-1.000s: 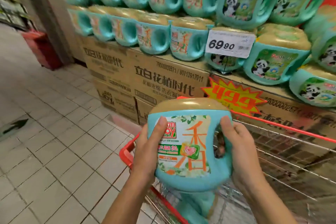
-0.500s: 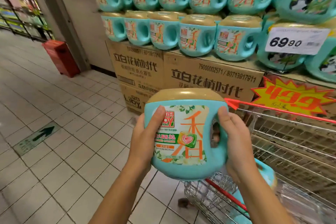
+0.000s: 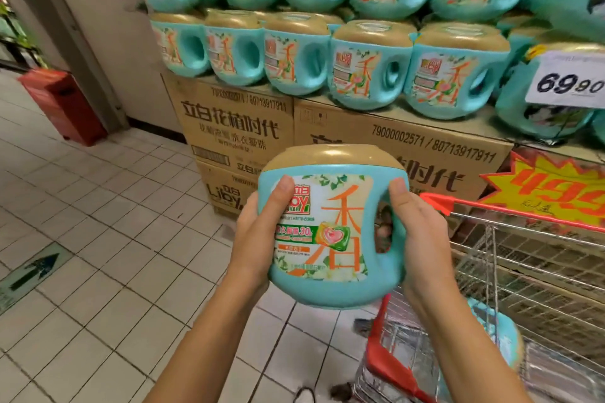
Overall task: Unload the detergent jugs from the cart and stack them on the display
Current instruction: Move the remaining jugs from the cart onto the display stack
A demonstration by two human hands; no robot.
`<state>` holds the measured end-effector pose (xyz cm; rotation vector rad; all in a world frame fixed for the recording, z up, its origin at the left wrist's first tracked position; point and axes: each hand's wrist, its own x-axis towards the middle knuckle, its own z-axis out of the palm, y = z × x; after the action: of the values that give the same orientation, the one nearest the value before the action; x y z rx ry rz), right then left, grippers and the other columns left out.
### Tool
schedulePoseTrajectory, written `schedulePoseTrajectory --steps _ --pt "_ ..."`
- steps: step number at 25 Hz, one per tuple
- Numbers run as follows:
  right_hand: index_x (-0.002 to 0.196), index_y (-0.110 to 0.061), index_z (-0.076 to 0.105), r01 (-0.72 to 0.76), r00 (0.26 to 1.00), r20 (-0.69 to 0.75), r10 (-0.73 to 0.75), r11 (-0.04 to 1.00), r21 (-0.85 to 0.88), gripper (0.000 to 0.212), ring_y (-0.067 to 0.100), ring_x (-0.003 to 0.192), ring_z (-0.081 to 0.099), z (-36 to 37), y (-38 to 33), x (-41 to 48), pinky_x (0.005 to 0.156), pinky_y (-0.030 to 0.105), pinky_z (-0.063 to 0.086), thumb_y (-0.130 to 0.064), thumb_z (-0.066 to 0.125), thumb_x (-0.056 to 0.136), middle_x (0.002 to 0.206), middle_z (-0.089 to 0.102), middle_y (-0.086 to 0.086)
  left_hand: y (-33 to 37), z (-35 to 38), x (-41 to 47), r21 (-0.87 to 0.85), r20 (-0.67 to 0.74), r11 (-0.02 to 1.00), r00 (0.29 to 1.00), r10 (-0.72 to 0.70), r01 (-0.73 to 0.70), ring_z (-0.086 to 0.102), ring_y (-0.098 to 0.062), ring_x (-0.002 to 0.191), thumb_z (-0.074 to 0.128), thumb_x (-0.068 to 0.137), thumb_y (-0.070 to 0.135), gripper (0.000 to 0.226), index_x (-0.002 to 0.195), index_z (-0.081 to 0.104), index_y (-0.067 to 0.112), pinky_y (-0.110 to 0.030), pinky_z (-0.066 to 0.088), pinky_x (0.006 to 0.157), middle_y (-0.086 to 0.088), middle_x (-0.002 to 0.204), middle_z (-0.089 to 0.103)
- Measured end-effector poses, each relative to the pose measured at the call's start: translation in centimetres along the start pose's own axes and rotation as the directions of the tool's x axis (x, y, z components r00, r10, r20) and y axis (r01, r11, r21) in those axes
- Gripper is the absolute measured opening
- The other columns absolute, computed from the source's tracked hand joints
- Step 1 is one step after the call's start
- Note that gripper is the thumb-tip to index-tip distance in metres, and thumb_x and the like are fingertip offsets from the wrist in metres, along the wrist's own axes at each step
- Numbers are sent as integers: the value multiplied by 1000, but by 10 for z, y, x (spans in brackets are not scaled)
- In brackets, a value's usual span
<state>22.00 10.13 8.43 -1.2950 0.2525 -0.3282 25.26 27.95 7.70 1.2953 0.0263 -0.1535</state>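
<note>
The left hand [image 3: 262, 239] clasped the jug [image 3: 330, 229] by its side, thumb on the label. The right hand [image 3: 422, 239] curled round its handle. The jug hung upright at frame centre, left of the cart [image 3: 510, 216]. It was best raised level, label forward, then seated squarely on the display [image 3: 370, 65] in the upper frame.

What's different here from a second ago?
The jug has moved left, from above the cart to beside it, over the floor and nearer the display. Unchanged: the left hand and right hand grip its sides, and the jug is upright with its label toward the camera.
</note>
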Motion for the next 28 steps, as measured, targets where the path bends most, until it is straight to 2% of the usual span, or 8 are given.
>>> schedulePoseTrajectory --steps 5,8,11,14,19,21,24,28 --pt "74 -15 60 53 993 -106 -45 996 76 40 12 47 40 19 -7 75 42 21 34 -54 68 71 58 47 1 18 11 95 -8 127 1000 992 -7 8 73 -30 92 77 58 58 76 118 59 13 -39 61 73 -12 104 74" --pt "82 -12 65 119 982 -154 -111 992 47 45 17 56 45 24 -29 114 49 25 39 -54 68 67 70 54 8 40 27 139 -12 236 1000 972 14 -12 72 -29 94 81 62 49 72 121 58 15 -38 60 71 -12 106 74" --pt "87 -10 66 184 966 -190 -174 982 35 44 19 61 47 24 -52 145 54 29 38 -52 67 72 79 56 13 64 48 176 16 372 996 925 78 -91 72 -29 94 92 45 48 89 120 57 16 -37 59 70 -12 109 73" --pt "81 -18 69 270 945 -204 -257 962 40 30 14 62 57 20 -71 172 54 26 46 -47 65 80 77 65 2 79 69 211 34 490 986 862 126 -163 72 -23 94 95 39 40 94 121 55 17 -28 58 69 -7 107 74" --pt "90 -13 61 364 889 -241 -389 920 -142 40 16 64 44 19 -113 217 57 26 37 -52 59 81 80 52 7 100 112 267 -68 553 975 805 213 -211 73 -24 90 85 49 29 79 120 54 11 -29 58 66 -7 102 75" --pt "93 -13 62 402 864 -239 -443 893 -204 41 19 67 50 19 -132 232 62 29 42 -52 57 82 83 54 10 111 129 287 -118 565 964 783 261 -237 74 -23 88 86 47 29 76 116 57 14 -29 59 65 -5 100 76" --pt "103 -16 67 446 814 -236 -531 832 -331 43 26 100 66 13 -159 251 87 38 52 -52 51 85 107 70 9 128 159 316 -183 584 943 741 331 -277 73 -24 91 92 43 32 86 119 55 14 -32 59 67 -5 102 75" --pt "116 -26 62 453 758 -246 -604 759 -468 45 4 101 65 -1 -188 270 77 17 49 -55 48 86 110 70 -10 147 200 342 -231 584 902 690 429 -365 72 -24 96 92 47 32 91 126 51 15 -39 60 74 -5 108 73"
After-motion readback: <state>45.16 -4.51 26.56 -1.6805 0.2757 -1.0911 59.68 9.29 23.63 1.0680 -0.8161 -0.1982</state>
